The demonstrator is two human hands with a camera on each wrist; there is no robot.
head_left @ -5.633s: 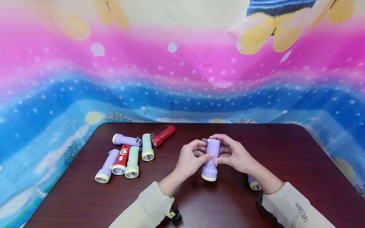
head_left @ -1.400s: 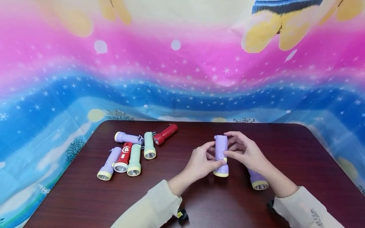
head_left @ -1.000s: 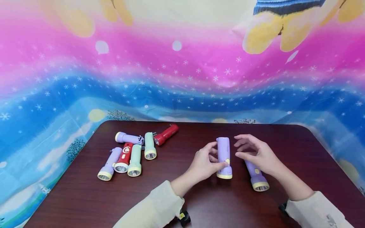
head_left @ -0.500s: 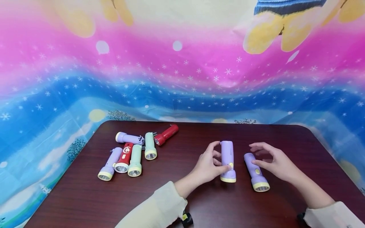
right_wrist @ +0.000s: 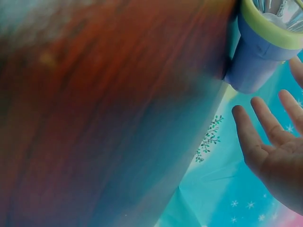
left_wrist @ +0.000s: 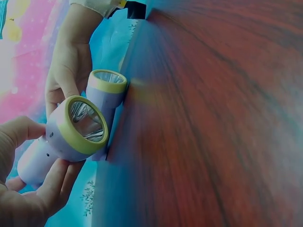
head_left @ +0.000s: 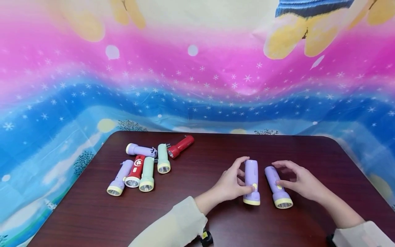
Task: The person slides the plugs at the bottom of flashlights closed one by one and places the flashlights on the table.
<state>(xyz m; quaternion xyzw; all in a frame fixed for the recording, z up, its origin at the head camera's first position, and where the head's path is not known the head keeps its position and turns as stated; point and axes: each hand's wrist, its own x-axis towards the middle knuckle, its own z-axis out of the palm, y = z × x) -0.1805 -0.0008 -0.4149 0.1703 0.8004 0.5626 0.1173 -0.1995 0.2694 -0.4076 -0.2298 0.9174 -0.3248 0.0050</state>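
My left hand (head_left: 229, 183) grips a lavender flashlight (head_left: 251, 175) by its side, thumb at the yellow switch and lens end toward me. In the left wrist view, my left fingers (left_wrist: 52, 187) curl around this flashlight (left_wrist: 59, 135), just below its yellow lens ring. A second lavender flashlight (head_left: 273, 180) lies on the table to the right, lens facing me. My right hand (head_left: 303, 181) hovers beside it, thumb overlapping its switch in the head view. The right wrist view shows my right hand (right_wrist: 279, 161) with fingers spread, apart from that flashlight (right_wrist: 258, 61).
At the table's left lie several more flashlights: lavender ones (head_left: 142, 151), light green ones (head_left: 147, 173), a red one with a white logo (head_left: 139, 166) and a plain red one (head_left: 182, 145). Some show plug prongs. A printed cloth (head_left: 197, 85) hangs behind the dark wooden table (head_left: 197, 212).
Both hands held the lavender flashlight earlier; my right hand has let go and moved right to the second one. My left hand has carried its flashlight rightward and lower, its switch now showing.
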